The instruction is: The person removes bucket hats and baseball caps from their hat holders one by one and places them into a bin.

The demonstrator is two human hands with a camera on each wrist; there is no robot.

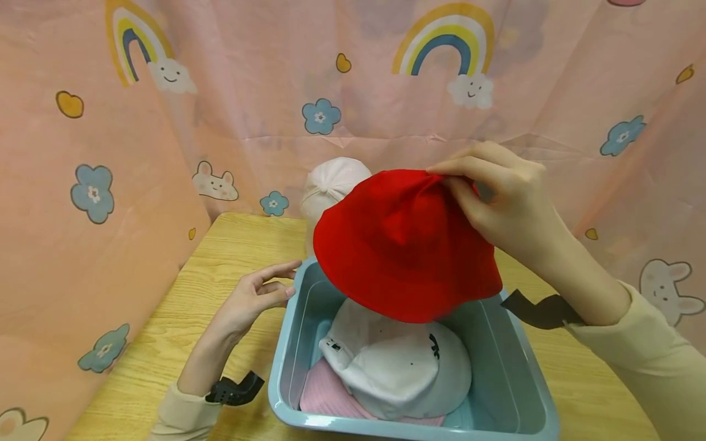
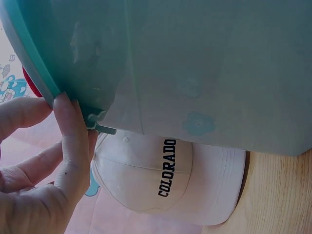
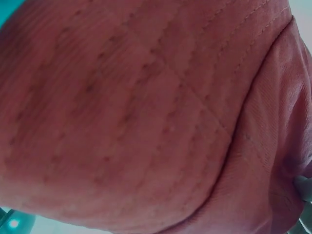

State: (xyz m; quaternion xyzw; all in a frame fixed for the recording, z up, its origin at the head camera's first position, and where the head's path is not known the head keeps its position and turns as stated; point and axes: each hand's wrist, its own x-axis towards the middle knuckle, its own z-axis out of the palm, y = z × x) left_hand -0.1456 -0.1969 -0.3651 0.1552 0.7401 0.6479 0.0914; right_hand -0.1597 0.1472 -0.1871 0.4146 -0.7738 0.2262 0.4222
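Note:
My right hand [image 1: 504,190] pinches a red bucket hat [image 1: 402,245] by its crown, holding it over a light blue plastic bin [image 1: 529,361]. Rows of stitching on the hat's brim [image 3: 122,107] fill most of the right wrist view. Thumb and fingers of my left hand [image 1: 256,297] pinch the bin's left rim near its far corner. Inside the bin a white cap [image 1: 394,367] with black marks lies over a pink ribbed item [image 1: 325,389]. The hat partly covers the far side of the bin.
Behind the bin is a pale cap [image 1: 336,177]; the left wrist view shows black COLORADO lettering on this cap [image 2: 146,180]. The bin stands on a wooden table [image 1: 220,263]. A pink curtain [image 1: 248,92] with rainbows and flowers hangs behind and at the sides.

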